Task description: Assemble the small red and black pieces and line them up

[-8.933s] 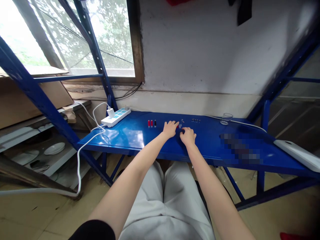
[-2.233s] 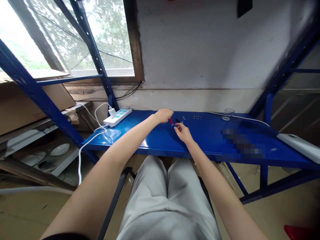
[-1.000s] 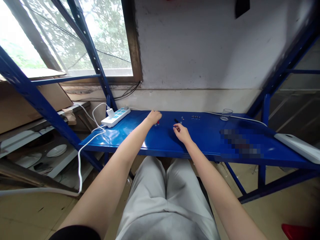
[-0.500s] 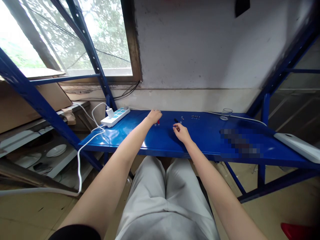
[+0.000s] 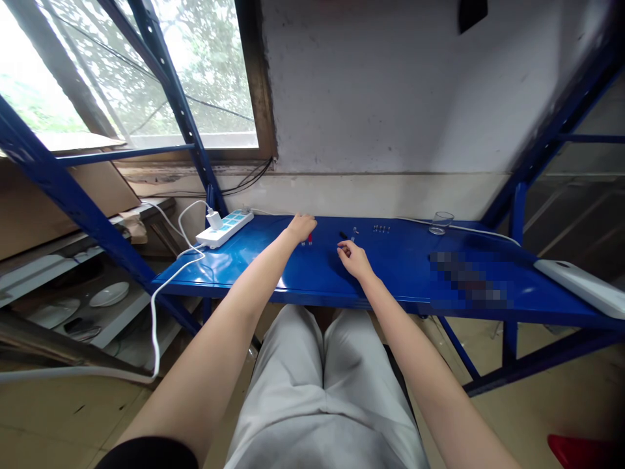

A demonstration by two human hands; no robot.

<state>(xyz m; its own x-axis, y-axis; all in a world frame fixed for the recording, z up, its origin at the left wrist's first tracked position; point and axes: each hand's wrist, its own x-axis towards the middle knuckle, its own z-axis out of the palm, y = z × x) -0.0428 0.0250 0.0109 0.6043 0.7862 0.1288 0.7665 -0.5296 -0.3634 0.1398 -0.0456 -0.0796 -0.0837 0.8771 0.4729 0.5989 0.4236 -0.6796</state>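
Observation:
My left hand (image 5: pixel 303 226) is low over the far part of the blue table (image 5: pixel 312 277), its fingers bent down and closed. Just below those fingers show a small red piece (image 5: pixel 310 239) and a tiny pale-tipped piece (image 5: pixel 303 243); whether the hand grips either is hidden. My right hand (image 5: pixel 355 260) rests nearer the front, thumb and fingers curled together, and anything inside them is too small to name. Beyond its fingertips lie a small black piece (image 5: pixel 344 234) and a small clear piece (image 5: pixel 354 233). Several tiny clear-and-metal pieces (image 5: pixel 381 228) stand in a row farther right.
A glass cup (image 5: pixel 441 223) stands at the back right. To its front is a blurred-out dark item (image 5: pixel 469 280), with a white device (image 5: pixel 581 286) at the right end. A white power strip (image 5: pixel 226 228) with cables occupies the left end. Blue uprights frame both sides.

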